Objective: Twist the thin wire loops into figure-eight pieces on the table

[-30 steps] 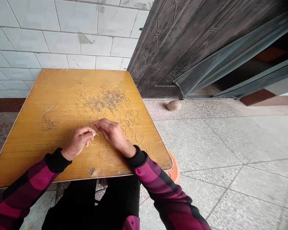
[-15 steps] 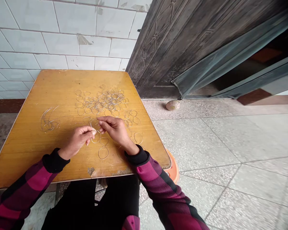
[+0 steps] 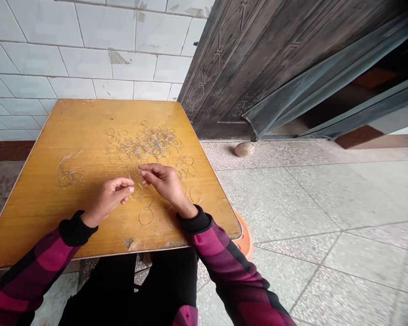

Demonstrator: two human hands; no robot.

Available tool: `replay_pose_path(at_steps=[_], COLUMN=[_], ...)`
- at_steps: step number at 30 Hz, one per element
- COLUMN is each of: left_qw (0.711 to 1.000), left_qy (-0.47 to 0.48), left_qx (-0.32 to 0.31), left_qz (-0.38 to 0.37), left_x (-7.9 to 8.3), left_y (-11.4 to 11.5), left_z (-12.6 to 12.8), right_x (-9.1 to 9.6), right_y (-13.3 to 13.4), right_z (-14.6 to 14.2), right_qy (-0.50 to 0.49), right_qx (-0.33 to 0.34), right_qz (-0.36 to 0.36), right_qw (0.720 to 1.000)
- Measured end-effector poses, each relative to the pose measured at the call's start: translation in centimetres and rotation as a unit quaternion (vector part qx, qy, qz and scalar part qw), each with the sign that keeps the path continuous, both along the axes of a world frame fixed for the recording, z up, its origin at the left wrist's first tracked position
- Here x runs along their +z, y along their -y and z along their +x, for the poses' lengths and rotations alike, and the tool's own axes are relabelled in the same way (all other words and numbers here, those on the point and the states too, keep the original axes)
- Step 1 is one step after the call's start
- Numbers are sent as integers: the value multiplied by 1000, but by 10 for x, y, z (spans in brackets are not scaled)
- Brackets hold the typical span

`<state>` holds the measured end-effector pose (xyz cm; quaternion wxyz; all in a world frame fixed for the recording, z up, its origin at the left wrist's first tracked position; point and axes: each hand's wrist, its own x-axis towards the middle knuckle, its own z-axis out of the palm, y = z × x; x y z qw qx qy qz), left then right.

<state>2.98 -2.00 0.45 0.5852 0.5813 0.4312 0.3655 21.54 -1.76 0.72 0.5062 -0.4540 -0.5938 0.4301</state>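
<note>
A low wooden table (image 3: 88,117) carries many thin wire rings (image 3: 146,145), heaped toward its far middle and scattered nearer me. My left hand (image 3: 110,194) and my right hand (image 3: 163,180) meet just above the tabletop, each pinching a side of one wire ring (image 3: 136,192). Another ring (image 3: 146,216) lies flat in front of my hands. A small bundle of curved loose wires (image 3: 68,172) rests on the table to the left.
A white tiled wall (image 3: 88,54) stands behind the table. A dark carved door (image 3: 258,59) leans open at the right. A small ball-like object (image 3: 244,149) lies on the speckled floor. An orange basin rim (image 3: 245,237) shows under the table's right corner.
Both hands have lifted slightly and shifted a little farther from me, still pinching the ring between them; the right wrist has moved off the rings near the table's edge.
</note>
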Motion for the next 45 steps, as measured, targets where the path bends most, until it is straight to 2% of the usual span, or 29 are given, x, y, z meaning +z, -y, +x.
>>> replay_pose_path(at_steps=[4, 14, 22, 24, 26, 29, 32, 35, 40, 42, 45], left_qw=[999, 998, 991, 983, 963, 899, 836, 801, 764, 759, 768], left_qy=[-26, -39, -87, -109, -130, -160, -195, -210, -221, -221, -211], left_qx=[0, 22, -34, -39, -6, 36, -3, -37, -40, -38, -33], left_qz=[22, 36, 99, 142, 235, 407, 512, 559, 605, 611, 604], left_x=[1, -5, 0, 1, 1, 2, 3, 4, 0, 0, 0], left_y=[0, -2, -2, -3, -4, -9, -14, -19, -22, -21, -20], left_z=[0, -3, -4, -6, -9, -15, -20, -22, -24, -24, -23], right_x=[0, -5, -5, -6, -6, -7, -8, -8, -7, -6, -6], right_y=[0, -1, 1, 1, 1, 1, 1, 1, 1, 1, 1], right_z=[0, -2, -3, -2, -1, -1, -3, -4, -5, -6, -6], right_qy=[11, -8, 10, 6, 4, -5, -33, -69, -117, -130, -143], right_qx=[3, 31, 40, 35, 34, 43, 58, 69, 99, 107, 111], right_qz=[18, -12, -6, -14, -21, -30, -48, -69, -96, -110, -126], right_qw=[1000, 999, 999, 999, 999, 999, 997, 993, 983, 980, 975])
